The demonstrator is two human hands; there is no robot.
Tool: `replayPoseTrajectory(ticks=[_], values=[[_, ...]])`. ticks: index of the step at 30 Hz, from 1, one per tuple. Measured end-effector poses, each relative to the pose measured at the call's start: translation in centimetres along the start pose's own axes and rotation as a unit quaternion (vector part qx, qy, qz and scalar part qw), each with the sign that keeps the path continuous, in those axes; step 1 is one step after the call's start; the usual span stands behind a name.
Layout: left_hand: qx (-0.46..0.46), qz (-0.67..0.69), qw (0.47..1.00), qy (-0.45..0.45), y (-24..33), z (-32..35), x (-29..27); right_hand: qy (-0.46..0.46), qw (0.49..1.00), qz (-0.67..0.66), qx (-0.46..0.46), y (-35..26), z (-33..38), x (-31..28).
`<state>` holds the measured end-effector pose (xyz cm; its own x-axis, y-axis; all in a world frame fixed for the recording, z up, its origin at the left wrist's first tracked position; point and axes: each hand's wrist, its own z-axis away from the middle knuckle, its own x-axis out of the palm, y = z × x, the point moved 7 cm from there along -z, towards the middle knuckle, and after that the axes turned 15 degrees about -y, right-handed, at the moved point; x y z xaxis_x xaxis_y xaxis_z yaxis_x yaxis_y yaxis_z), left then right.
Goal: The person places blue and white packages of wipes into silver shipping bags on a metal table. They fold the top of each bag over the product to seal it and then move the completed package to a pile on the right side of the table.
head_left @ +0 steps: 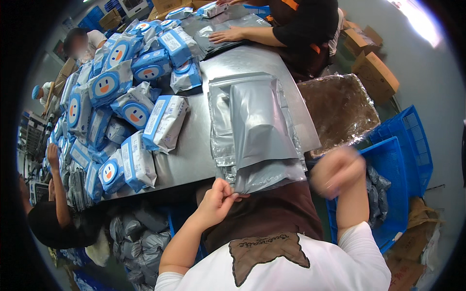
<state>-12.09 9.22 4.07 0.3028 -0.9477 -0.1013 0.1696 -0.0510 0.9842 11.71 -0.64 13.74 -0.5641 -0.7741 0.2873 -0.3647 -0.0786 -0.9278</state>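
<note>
Steel table, grey mailer bags — left hand pinching one, blue crate holding filled bags

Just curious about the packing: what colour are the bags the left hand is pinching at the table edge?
The mailer bags are plain silver-grey, pinched by the left hand; the head view shows them.

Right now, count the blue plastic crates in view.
2. One blue crate stands at the person's right, beside the table, with grey bags inside. A second blue crate sits just behind it, toward the wall. Blue shapes at the far top left may be more; too small to tell.
</note>
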Motion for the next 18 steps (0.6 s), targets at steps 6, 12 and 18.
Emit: replayPoseTrajectory(ticks=[6, 12, 18], values=[[-0.035, -0.007, 0.998, -0.045, 0.8, 0.3, -0.2, 0.616, 0.757, 0.208, 0.072, 4.7, 23.8, -19.5], [0.145, -0.526, 0.828, 0.131, 9.5, -2.4, -2.3, 0.502, 0.678, 0.512, 0.160, -0.1, 8.5, -9.3], [0.351, -0.598, 0.715, -0.089, 9.0, -4.5, -0.9, 0.090, 0.536, 0.837, 0.054, 2.4, -1.6, 1.2]])
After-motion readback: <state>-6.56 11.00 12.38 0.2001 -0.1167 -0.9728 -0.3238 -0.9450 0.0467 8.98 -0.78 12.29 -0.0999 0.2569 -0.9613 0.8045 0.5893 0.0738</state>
